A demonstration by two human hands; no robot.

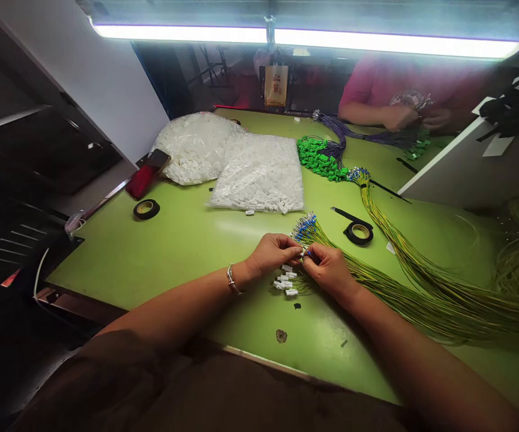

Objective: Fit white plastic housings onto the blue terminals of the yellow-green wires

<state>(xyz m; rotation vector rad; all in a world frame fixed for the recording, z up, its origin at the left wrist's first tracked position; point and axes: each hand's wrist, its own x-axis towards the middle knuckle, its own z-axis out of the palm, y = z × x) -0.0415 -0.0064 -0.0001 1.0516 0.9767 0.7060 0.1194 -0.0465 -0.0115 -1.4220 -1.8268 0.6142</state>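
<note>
My left hand and my right hand meet over the green table, fingers pinched together. Between the fingertips sits a small white connector with a blue-tipped wire end in it. A bundle of yellow-green wires with blue terminals fans out just behind my hands and runs off to the right. Several white connectors on wire ends lie on the table below my hands.
Two clear bags of white connectors lie at mid-table, beside a red phone and two black tape rolls. Green connectors and purple wires lie farther back. A person in a pink shirt works opposite. A second wire bundle crosses right.
</note>
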